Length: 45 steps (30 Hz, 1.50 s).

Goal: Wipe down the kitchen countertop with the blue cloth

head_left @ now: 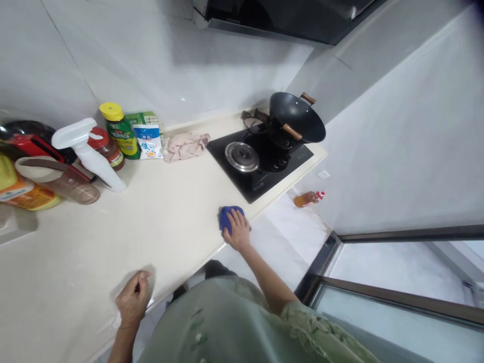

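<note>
My right hand [238, 230] presses a folded blue cloth [226, 220] onto the cream countertop [166, 212], close to its front edge. The fingers lie over the cloth and the thumb is at its near side. To the left, my left hand [133, 297] is held in a loose fist over the front part of the counter, with nothing seen in it. Beyond the blue cloth is a black cooktop [260, 176] with a round metal burner ring [242, 157]. A black wok [295, 118] with wooden handles rests on its far right part.
At the back left stand a white spray bottle [91, 154], a red-lidded jar [109, 148], a green bottle with yellow cap [123, 133] and a white-blue packet [148, 141]. A crumpled pink cloth [185, 146] lies beside them. An amber bottle [306, 199] is on the floor.
</note>
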{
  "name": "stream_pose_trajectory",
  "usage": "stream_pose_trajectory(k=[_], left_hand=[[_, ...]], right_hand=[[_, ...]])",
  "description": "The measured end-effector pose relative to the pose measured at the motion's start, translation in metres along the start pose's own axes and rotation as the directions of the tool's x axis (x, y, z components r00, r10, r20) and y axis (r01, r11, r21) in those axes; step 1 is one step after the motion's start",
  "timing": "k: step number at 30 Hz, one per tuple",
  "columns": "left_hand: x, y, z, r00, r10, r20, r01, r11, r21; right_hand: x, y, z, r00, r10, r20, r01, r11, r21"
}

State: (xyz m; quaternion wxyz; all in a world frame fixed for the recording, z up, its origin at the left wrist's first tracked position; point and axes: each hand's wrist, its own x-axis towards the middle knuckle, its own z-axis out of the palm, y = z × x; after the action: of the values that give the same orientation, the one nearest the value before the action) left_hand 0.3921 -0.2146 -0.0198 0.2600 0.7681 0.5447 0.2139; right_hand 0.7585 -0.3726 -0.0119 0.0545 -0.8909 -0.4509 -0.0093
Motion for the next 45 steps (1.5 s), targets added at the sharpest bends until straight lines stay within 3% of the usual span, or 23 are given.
stream_pose_trajectory(k=[5,8,11,14,17,23,26,29,31,33,35,37,40,43,45], left_hand=[[0.0,0.009,0.003,0.999,-0.037,-0.026,0.038,0.998,0.044],[-0.008,0.017,0.008,0.987,-0.154,-0.04,0.158,0.982,0.104],[-0.024,0.025,0.009,0.952,-0.293,-0.09,0.305,0.938,0.165],[-0.044,0.028,0.001,0.901,-0.404,-0.161,0.43,0.881,0.197],[-0.06,0.025,-0.009,0.841,-0.48,-0.251,0.525,0.835,0.164],[-0.059,0.033,-0.007,0.705,-0.592,-0.39,0.653,0.757,0.032],[-0.05,0.041,-0.004,0.634,-0.633,-0.445,0.723,0.688,0.052],[-0.045,0.049,-0.006,0.614,-0.645,-0.454,0.738,0.674,0.041],[-0.044,0.053,-0.007,0.621,-0.647,-0.444,0.737,0.674,0.048],[-0.043,0.057,-0.007,0.622,-0.642,-0.448,0.73,0.683,0.036],[-0.041,0.06,-0.006,0.619,-0.636,-0.461,0.719,0.695,0.008],[-0.039,0.061,-0.005,0.615,-0.636,-0.466,0.716,0.698,-0.007],[-0.037,0.058,-0.006,0.587,-0.658,-0.472,0.747,0.664,0.003],[-0.034,0.052,-0.009,0.537,-0.705,-0.463,0.796,0.606,0.0],[-0.032,0.049,-0.01,0.521,-0.721,-0.457,0.812,0.584,0.005]], right_hand=[[0.033,0.038,-0.004,0.999,-0.007,-0.045,0.008,1.0,0.024],[0.044,0.056,-0.005,0.999,-0.029,-0.041,0.03,0.999,0.038],[0.042,0.057,0.0,0.998,-0.05,-0.03,0.051,0.998,0.041],[0.035,0.043,0.005,0.997,-0.071,-0.018,0.072,0.996,0.043],[0.037,0.019,0.006,0.979,-0.202,0.009,0.201,0.977,0.078],[0.077,-0.07,-0.001,0.89,-0.437,0.132,0.415,0.895,0.164],[0.077,-0.121,-0.005,0.809,-0.563,0.171,0.522,0.82,0.234],[0.056,-0.15,-0.008,0.651,-0.744,0.149,0.682,0.66,0.316],[0.042,-0.147,-0.009,0.507,-0.855,0.11,0.78,0.51,0.362],[0.036,-0.127,-0.01,0.381,-0.922,0.071,0.839,0.377,0.393],[0.039,-0.095,-0.011,0.341,-0.938,0.056,0.85,0.334,0.407],[0.05,-0.058,-0.012,0.395,-0.916,0.066,0.83,0.387,0.403],[0.077,-0.014,-0.012,0.549,-0.832,0.08,0.764,0.538,0.357],[0.112,0.007,-0.01,0.708,-0.703,0.072,0.661,0.695,0.283],[0.138,0.011,-0.008,0.782,-0.619,0.072,0.59,0.772,0.238]])
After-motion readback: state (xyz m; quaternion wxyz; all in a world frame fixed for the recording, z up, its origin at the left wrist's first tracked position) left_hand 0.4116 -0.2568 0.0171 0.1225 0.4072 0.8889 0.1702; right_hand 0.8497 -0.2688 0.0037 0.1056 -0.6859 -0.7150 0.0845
